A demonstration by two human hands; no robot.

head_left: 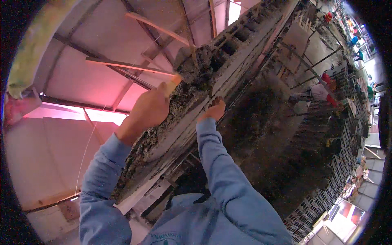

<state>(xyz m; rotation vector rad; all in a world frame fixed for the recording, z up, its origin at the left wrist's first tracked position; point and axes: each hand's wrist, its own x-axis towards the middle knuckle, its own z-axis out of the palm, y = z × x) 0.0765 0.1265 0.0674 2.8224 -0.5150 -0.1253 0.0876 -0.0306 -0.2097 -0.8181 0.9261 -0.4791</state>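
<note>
My left hand (152, 107) is closed round the yellow-orange handle (175, 83) of what looks like a trowel, over the top of a block wall. Its blade blends into the dark grey mortar (190, 65), so its outline is unclear. Rough wet mortar (179, 102) covers the wall top beneath this hand. Beside the wall's right face, my right hand (215, 109) has its fingers slightly bent and apart, with nothing visible in them. Whether those fingertips touch the wall (175, 136) cannot be made out.
Bare hollow blocks (241, 33) continue along the wall's far end. Wooden battens (134, 67) and pale pinkish sheeting (85, 90) stand at the left. Far below on the right are a dark floor (261, 122), stacked blocks (326, 188) and several people.
</note>
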